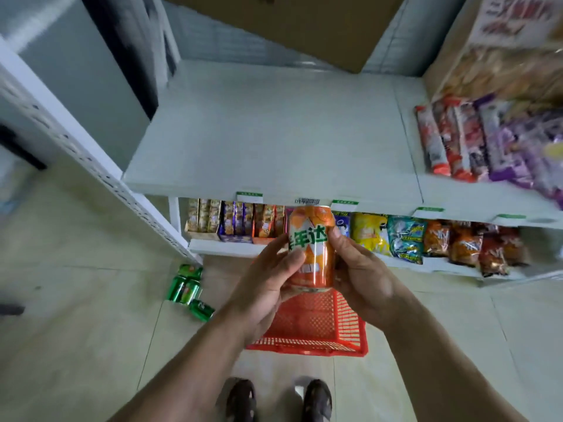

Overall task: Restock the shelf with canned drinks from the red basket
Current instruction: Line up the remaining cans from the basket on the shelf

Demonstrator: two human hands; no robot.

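Left hand (268, 278) and right hand (362, 278) grip orange can (313, 254).

**Premises: stockroom aisle, general condition**

Floor (76, 345) is pale beige tile with visible grout lines. White perforated metal upright (91, 166) stands at left. Grey wall panel (82, 80) sits behind it. A brown cardboard box (320, 25) overhangs at top. Lighting is even, somewhat dim.

soft, even indoor light with a cool greenish cast; shadows are faint. a bright vertical glare streak runs down the orange can (310, 248). wide-angle bending curves the frame edges, and the snack packets (487, 138) at upper right smear into blur.
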